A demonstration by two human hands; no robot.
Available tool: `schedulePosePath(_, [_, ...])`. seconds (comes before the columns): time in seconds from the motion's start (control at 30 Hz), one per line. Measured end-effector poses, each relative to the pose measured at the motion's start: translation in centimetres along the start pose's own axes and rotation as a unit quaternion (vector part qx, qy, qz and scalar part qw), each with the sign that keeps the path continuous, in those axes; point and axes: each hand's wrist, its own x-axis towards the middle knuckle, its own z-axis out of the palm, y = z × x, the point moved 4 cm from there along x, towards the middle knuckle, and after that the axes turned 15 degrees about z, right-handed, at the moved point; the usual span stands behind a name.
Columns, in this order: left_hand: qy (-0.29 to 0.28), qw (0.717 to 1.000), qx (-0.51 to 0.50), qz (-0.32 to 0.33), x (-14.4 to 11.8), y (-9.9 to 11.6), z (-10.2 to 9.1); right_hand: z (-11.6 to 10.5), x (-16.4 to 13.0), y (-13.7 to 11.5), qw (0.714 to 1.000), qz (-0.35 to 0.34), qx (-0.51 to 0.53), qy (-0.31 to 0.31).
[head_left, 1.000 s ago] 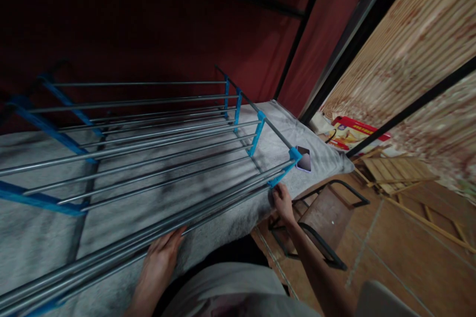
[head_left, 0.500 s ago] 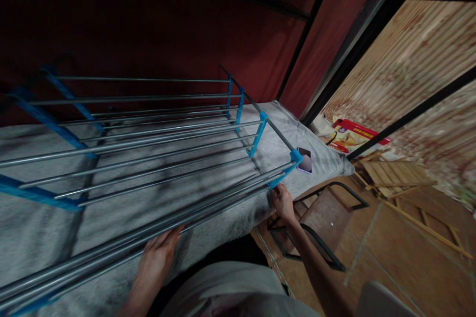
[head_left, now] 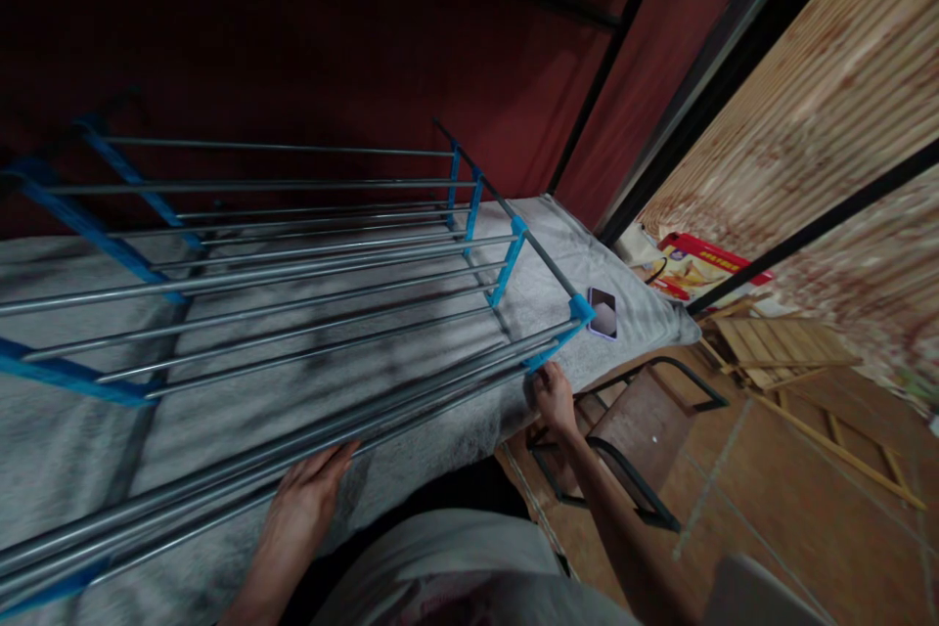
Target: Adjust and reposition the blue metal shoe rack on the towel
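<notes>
- Where the metal rack (head_left: 293,284) lies on its side across the bed (head_left: 411,440), both hands grip its nearest edge.
- The left hand (head_left: 300,499) is at the near rods, fingers (head_left: 334,458) curled up onto the lowest silver bars, palm beneath them; how far the fingers wrap round is hidden by the rods.
- The right hand (head_left: 554,396) is closed on the rack's near right corner, just below the blue plastic end piece (head_left: 558,337), with the fingers pressed together round the rod ends.
- The rack is built of long silver rods joined by blue plastic side pieces, and it reaches from the far left of the view to the bed's right end.
- A grey fleecy blanket (head_left: 220,411) covers the bed beneath the rack.
- A phone (head_left: 603,313) lies flat on the blanket just beyond the rack's right corner, apart from the right hand.
- On the floor to the right stands a dark metal-framed chair (head_left: 638,430), near the bed's end.
- Farther right lie wooden slats (head_left: 784,342) and a red and yellow box (head_left: 696,264).
- Behind the bed hangs a dark red wall (head_left: 330,39).
</notes>
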Motion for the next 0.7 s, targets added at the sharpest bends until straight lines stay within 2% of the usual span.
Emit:
schedulePosePath(0.4, [-0.006,0.999,-0.032,-0.024,-0.13,-0.65,0.42,-0.07,0.09,0.06,0.999,0.026,0.033,-0.032])
schedulePosePath(0.7, [0.0,0.998,-0.051,-0.028,0.11,-0.51,0.06,-0.27,0.14,-0.3,0.997,0.05,0.049,-0.043])
